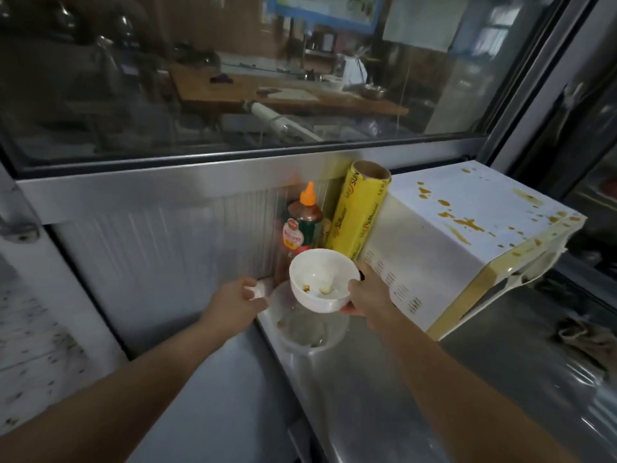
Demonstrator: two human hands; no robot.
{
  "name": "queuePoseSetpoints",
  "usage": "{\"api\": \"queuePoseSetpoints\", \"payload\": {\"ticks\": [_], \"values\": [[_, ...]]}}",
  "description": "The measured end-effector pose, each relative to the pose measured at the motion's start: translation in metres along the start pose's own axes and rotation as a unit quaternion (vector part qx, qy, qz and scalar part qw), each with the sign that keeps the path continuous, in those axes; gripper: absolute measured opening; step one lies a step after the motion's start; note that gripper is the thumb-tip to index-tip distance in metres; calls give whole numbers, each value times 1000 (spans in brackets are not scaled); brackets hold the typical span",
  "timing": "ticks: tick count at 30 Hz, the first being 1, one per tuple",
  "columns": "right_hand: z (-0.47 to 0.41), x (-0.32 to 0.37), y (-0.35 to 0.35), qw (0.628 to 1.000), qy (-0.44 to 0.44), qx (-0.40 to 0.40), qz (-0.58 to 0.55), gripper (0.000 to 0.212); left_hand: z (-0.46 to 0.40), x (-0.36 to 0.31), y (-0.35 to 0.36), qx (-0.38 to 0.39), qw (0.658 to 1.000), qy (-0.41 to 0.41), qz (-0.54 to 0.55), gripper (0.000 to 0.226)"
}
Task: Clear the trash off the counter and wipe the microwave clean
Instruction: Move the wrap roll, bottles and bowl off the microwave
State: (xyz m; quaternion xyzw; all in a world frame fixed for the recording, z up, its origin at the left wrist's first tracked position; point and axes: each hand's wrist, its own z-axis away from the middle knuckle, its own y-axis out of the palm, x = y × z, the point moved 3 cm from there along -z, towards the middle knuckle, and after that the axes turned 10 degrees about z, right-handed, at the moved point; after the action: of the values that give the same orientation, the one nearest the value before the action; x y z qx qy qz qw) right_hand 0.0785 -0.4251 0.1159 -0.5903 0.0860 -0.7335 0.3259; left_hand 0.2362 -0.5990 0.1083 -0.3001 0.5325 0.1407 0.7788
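Note:
My right hand (367,295) grips a white bowl (317,275) by its right rim, lifted above the steel counter (367,396); small food scraps lie in its bottom. My left hand (238,299) pinches a small white crumpled piece (258,289) near the wall. Under the bowl stands a clear plastic container (307,329). The white microwave (467,235) sits to the right, its top spattered with yellow-brown sauce stains.
A sauce bottle with an orange cap (304,222) and a yellow roll of cling film (360,212) stand against the corrugated wall, left of the microwave. A brown rag (581,335) lies on the counter at the right. A glass window runs above.

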Motion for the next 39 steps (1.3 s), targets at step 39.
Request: {"api": "queuePoseSetpoints", "payload": {"ticks": [39], "values": [[30, -20, 4, 965, -49, 38, 255, 69, 18, 29, 18, 37, 999, -29, 6, 46]]}}
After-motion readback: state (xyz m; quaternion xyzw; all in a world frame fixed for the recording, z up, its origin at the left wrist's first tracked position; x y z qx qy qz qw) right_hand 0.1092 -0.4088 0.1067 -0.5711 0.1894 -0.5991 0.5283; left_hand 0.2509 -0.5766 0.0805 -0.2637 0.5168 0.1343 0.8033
